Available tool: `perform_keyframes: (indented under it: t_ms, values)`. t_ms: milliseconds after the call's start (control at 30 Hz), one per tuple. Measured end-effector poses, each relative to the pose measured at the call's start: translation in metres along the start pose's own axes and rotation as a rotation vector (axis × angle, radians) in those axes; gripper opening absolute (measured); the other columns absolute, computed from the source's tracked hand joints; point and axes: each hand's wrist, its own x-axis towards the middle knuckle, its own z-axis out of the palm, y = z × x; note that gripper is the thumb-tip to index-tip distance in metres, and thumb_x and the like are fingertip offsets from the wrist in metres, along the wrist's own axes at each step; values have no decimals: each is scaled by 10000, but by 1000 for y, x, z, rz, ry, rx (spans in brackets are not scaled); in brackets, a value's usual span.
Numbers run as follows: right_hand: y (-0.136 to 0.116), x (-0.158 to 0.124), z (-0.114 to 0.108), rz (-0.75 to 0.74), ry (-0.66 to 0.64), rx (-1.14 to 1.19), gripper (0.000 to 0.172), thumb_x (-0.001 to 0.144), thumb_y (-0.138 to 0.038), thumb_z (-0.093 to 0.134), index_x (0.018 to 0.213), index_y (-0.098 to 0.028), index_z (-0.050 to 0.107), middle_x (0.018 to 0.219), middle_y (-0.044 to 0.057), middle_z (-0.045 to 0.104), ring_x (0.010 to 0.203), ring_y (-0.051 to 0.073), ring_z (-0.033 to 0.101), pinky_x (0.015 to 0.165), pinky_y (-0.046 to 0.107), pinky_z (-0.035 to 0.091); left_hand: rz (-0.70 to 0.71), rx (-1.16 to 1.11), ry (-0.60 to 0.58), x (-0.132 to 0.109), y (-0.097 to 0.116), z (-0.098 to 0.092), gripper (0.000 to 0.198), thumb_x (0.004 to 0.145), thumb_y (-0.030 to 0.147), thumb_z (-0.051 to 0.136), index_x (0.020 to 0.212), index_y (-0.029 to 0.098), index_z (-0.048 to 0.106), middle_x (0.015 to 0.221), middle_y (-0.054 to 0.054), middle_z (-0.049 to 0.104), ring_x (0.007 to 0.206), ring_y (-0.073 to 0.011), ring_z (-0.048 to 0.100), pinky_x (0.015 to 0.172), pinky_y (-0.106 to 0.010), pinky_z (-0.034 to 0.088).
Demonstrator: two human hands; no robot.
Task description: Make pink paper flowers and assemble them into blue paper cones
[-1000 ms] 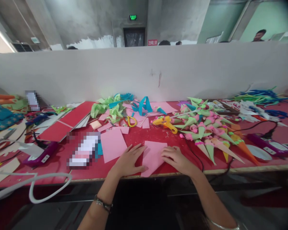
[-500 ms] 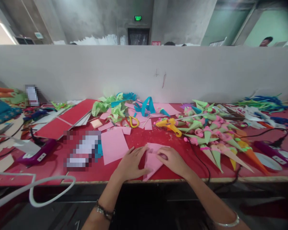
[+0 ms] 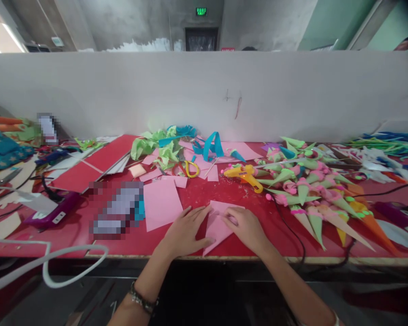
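A sheet of pink paper [image 3: 218,233], partly folded or rolled over on itself, lies at the front edge of the red table. My left hand [image 3: 187,232] rests along its left side, fingers stretched out and the thumb touching the lower part. From the right, my right hand [image 3: 245,226] curls its fingers onto the paper's upper right portion and grips it there. Its fingertips are partly hidden. A flat pink sheet [image 3: 163,204] lies left of my left hand. Beyond my right hand is a yellow glue gun [image 3: 246,175].
Paper cones [image 3: 304,190] in green, pink and orange heap up at the right, with a black cord [image 3: 294,226] before them. Yellow-handled scissors [image 3: 192,169] lie among scraps. A blurred-out phone [image 3: 119,210], a purple power strip [image 3: 56,210] and a white cable [image 3: 78,285] are leftward.
The camera view has tilted down slightly and shifted left. The rolled part of the pink paper has flattened a little under my right fingers; my left hand stays nearly in place.
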Motion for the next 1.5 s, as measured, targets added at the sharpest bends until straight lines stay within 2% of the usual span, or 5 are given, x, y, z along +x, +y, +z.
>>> perform_keyframes:
  t_ms: [933, 1133, 1233, 1367, 1500]
  values:
    - [-11, 5, 4, -23, -36, -224, 183, 827, -198, 417, 670, -181, 511, 651, 17, 595, 631, 136, 526, 587, 244, 279, 88, -14, -73, 0, -9, -2, 821, 662, 574, 512, 1337, 255, 171, 1387, -34, 268, 1260, -218, 237, 1050, -392, 118]
    - [-11, 4, 4, -34, -18, -168, 177, 825, -193, 409, 671, -186, 497, 664, 10, 591, 652, 135, 526, 596, 239, 282, 129, 56, -89, -16, -7, -19, 920, 595, 571, 577, 1342, 317, 102, 1428, -34, 128, 1283, -283, 147, 1032, -480, 31]
    - [-9, 4, 6, -50, -6, -180, 180, 819, -197, 416, 658, -186, 496, 652, 6, 580, 644, 135, 520, 594, 241, 276, -6, 163, 30, -38, -29, -37, 841, 655, 595, 503, 1342, 301, 120, 1413, -46, 188, 1279, -272, 168, 1031, -478, 20]
    - [-7, 4, 8, -69, 6, -197, 187, 820, -211, 421, 648, -186, 491, 648, 8, 577, 640, 139, 519, 586, 246, 269, -464, 442, 347, -67, -85, -53, 607, 796, 505, 345, 1320, 221, 227, 1333, -107, 357, 1248, -273, 255, 1013, -511, 10]
    - [-5, 4, 9, -66, 5, -197, 180, 820, -209, 423, 653, -187, 489, 658, 9, 581, 648, 141, 518, 585, 246, 271, -553, 554, 361, -74, -111, -57, 584, 796, 498, 335, 1282, 175, 301, 1225, -143, 482, 1186, -296, 359, 998, -543, 2]
